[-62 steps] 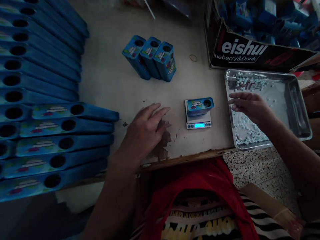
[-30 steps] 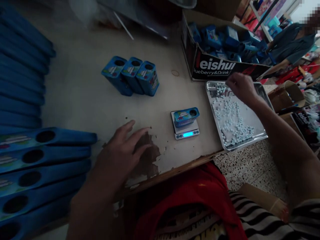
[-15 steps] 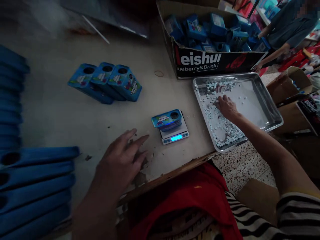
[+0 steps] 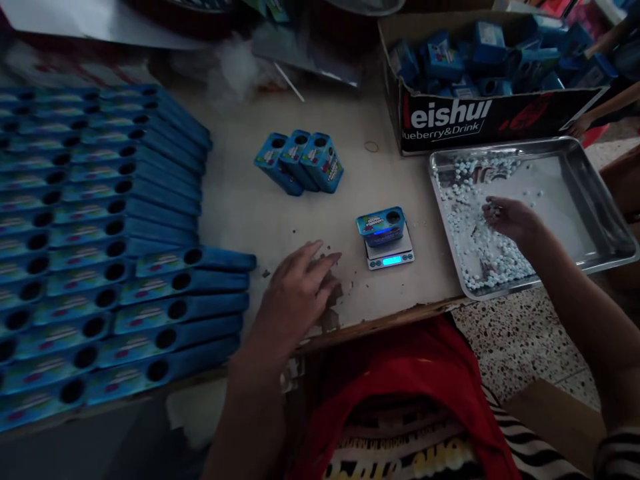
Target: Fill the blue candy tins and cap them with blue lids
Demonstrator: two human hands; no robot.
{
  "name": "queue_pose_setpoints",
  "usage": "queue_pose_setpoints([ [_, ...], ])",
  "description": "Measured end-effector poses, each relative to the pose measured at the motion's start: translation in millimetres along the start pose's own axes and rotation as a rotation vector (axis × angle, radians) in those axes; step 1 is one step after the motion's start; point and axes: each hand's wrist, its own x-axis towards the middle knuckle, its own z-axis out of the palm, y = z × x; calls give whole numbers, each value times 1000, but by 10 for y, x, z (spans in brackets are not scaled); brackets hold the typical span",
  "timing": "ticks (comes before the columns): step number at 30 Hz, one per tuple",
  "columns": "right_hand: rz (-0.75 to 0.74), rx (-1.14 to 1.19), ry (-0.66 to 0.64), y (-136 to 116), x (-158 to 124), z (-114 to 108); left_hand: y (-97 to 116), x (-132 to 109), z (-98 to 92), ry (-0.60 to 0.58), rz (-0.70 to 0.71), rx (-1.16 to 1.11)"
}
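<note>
My left hand [image 4: 300, 290] lies flat on the worn table top [image 4: 280, 227], fingers stretched out, holding nothing. To its right a small blue tin [image 4: 381, 225] with a round hole sits on a little digital scale [image 4: 390, 255] whose display glows blue. My right hand [image 4: 507, 217] is over the metal tray [image 4: 600, 207], fingers curled round a few small pale blue pellets [image 4: 475, 247] picked from the many lying in the tray. Three more blue tins [image 4: 300, 161] stand together further back on the table.
Rows of flat blue tins [image 4: 100, 247] fill the table's left side. A cardboard box [image 4: 480, 117] of blue tins stands behind the tray. A rubber band [image 4: 371, 146] lies near it. Another person's arm [image 4: 600, 110] shows at the far right. Speckled floor lies below the tray.
My right hand moved about the tray, to its far end and back to the middle, and has curled onto some pellets. My left hand stayed flat on the table. The camera swung.
</note>
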Motion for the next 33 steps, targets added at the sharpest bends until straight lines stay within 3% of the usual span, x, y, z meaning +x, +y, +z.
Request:
queue_pose_setpoints([
  [5, 47, -26, -63, 162, -278, 225, 2, 84, 85, -46, 15, -47],
  [8, 18, -86, -188, 156, -391, 430, -3, 119, 87, -46, -6, -80],
  [13, -144, -312, -473, 95, -591, 865, -65, 147, 57, -1, -45, -120],
  [17, -350, -534, -593, 104, -759, 1264, -106, 197, 100, 101, -49, -196],
  [21, -612, -848, -592, 91, -856, 1499, -136, 218, 169, 144, -39, -220],
  [25, -808, -1131, -526, 53, -892, 1543, -209, 171, 228, 158, -22, -222],
  [33, -783, -1191, -561, 41, -891, 1575, -246, 155, 301, 154, -69, -237],
])
